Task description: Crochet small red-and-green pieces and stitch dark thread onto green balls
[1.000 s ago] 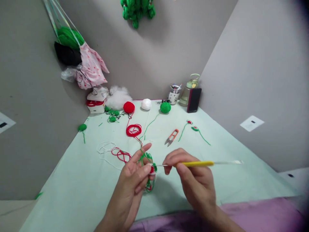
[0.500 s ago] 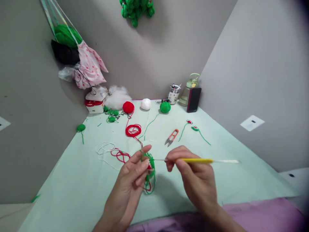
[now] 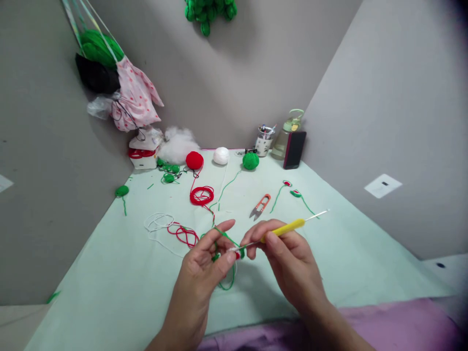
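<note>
Above the near part of the green table [image 3: 351,273], the left hand [image 3: 204,265] is pinched shut and the right hand [image 3: 288,258] is curled around a yellow hook [image 3: 283,229], its tip set against the small red-green yarn piece [image 3: 239,253] held by the left.

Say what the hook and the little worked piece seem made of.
Crochet hook: thin shaft glints silver, likely metal; yellow grip looks matte, probably rubber or plastic. Little piece in the left hand: green and red yarn, loose strands trailing; fibre unclear.
</note>
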### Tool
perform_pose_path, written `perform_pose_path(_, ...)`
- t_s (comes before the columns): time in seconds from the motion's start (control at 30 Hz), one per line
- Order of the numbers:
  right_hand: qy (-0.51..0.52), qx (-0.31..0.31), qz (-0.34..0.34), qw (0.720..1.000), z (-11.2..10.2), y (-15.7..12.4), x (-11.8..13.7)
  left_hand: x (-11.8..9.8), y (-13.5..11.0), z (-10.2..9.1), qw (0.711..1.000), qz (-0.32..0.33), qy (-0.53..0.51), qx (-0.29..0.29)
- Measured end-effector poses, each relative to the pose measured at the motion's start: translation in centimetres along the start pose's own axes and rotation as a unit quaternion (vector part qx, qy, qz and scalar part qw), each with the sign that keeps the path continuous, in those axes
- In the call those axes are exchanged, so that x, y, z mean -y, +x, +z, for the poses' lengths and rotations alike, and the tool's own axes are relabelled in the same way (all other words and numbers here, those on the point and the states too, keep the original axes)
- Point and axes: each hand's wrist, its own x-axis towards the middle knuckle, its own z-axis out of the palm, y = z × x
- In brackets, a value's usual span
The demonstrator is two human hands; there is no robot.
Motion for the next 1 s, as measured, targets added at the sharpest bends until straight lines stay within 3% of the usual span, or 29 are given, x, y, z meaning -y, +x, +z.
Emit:
perform_pose_path(0.13,-0.112,0.028,-0.057,0.992,0.2,-0.7,0.7,0.1,-0.1,-0.3,1.000,0.012,0.023,-0.015)
perform_pose_path(0.27,-0.240,0.067,-0.159,0.955,0.5,-1.2,1.1,0.5,-0.1,-0.5,0.996,0.052,0.064,-0.037)
perform_pose_path(0.33,-0.307,0.083,-0.215,0.923,0.6,-1.3,1.1,0.7,-0.1,-0.5,0.990,0.078,0.100,-0.055)
perform_pose_path(0.4,-0.387,0.097,-0.284,0.872,0.7,-1.3,0.9,0.8,-0.2,-0.4,0.988,0.089,0.109,-0.061)
perform_pose_path(0.47,-0.463,0.103,-0.337,0.813,0.7,-1.4,0.6,0.8,-0.1,-0.3,0.996,0.061,0.059,-0.035)
perform_pose_path(0.5,-0.484,0.099,-0.349,0.796,0.7,-1.5,0.5,0.8,0.0,-0.3,0.999,0.031,0.016,-0.011)
perform_pose_path(0.53,-0.485,0.092,-0.345,0.798,0.6,-1.5,0.4,0.7,0.1,-0.3,0.999,-0.004,-0.031,0.013)
perform_pose_path(0.57,-0.463,0.078,-0.325,0.821,0.5,-1.5,0.3,0.6,0.2,-0.3,0.996,-0.037,-0.073,0.035)
perform_pose_path(0.67,-0.291,0.019,-0.219,0.931,0.3,-1.3,0.3,0.2,0.5,-0.4,0.988,-0.076,-0.122,0.056)
perform_pose_path(0.73,-0.186,0.000,-0.153,0.971,0.4,-0.8,0.3,0.1,0.5,-0.3,0.993,-0.055,-0.101,0.039)
perform_pose_path(0.87,-0.147,0.008,-0.117,0.982,0.9,-0.3,0.0,0.3,0.3,-0.1,0.999,-0.006,-0.028,0.015)
perform_pose_path(1.0,-0.287,0.006,-0.182,0.941,0.9,-1.1,-0.3,0.8,0.3,0.0,1.000,0.020,-0.006,0.001)
